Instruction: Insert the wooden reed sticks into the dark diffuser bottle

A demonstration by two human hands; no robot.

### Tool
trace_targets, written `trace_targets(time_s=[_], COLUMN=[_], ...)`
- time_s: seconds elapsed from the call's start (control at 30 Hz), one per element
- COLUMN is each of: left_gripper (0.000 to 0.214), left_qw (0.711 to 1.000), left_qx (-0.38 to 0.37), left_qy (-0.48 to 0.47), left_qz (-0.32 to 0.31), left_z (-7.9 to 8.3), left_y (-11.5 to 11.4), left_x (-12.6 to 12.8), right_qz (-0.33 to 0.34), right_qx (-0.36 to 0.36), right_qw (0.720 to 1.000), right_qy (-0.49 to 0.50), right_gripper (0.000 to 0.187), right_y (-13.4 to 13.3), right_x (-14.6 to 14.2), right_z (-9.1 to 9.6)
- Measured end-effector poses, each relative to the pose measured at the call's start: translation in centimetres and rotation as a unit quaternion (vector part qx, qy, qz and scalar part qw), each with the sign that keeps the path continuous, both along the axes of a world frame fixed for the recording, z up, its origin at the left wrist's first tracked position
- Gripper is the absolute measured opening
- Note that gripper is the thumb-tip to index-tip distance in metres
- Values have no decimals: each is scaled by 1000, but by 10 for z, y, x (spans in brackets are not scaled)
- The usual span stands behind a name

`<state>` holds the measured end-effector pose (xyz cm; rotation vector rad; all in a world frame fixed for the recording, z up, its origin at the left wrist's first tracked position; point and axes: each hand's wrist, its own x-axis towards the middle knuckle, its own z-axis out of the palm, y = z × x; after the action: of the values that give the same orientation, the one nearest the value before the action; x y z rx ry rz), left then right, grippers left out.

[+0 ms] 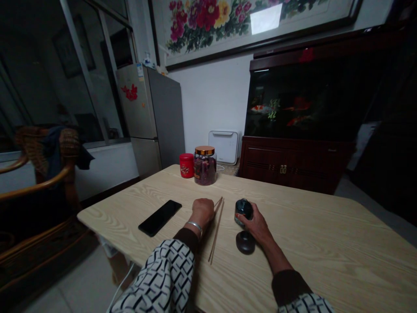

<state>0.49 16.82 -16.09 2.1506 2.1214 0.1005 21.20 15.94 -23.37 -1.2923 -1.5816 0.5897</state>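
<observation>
Right of the thin wooden chopsticks (216, 230), the right hand (257, 226) has its fingers wrapped around a small dark glass jar (243, 212), above a round dark-brown lid (245, 242); the left hand (203, 213) lies knuckles-up beside them, its fingers hidden, on the pale wood worktop (309, 243).

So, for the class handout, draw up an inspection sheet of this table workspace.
Surface: light wood-grain table.
Job's things: small dark jar in the right hand; dark round lid beside it; thin wooden sticks by the left hand.
Clutter: black smartphone, red tin, glass jar with copper lid.
Hands: right grips the jar; left is curled, wearing a silver bangle, any grip on the sticks unclear.
Cables: white cable below the table's near edge.
Surroundings: steel refrigerator, fish aquarium, peony painting, rattan chair.
</observation>
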Motion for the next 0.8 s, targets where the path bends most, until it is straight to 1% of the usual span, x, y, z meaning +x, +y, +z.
trace_targets(time_s=[0.2, 0.33, 0.43, 0.63, 0.73, 0.8], left_gripper=[31, 33, 30, 22, 28, 31], left_qw=[999, 1000, 1000, 995, 986, 974], left_qx=[-19, -10, 5, 43, 70, 95], left_qy=[31, 20, -1, -84, -149, -207], left_qz=[-9, -6, -4, -6, -9, -12], left_z=[3, 6, 8, 5, 1, 0], left_y=[-3, -5, -4, -3, -1, 4], left_x=[-4, -11, -20, -33, -35, -33], right_qz=[-1, -4, -7, -7, -2, 1], right_qx=[-6, -1, -7, -10, -12, -9], right_qw=[1000, 1000, 1000, 1000, 1000, 1000], right_qy=[-5, 2, -3, -5, -3, -3], right_gripper=[55, 55, 55, 57, 56, 56], right_y=[2, 1, 0, 1, 2, 2], right_x=[0, 0, 0, -1, -1, -1], right_z=[-1, -1, -1, -1, -1, -1])
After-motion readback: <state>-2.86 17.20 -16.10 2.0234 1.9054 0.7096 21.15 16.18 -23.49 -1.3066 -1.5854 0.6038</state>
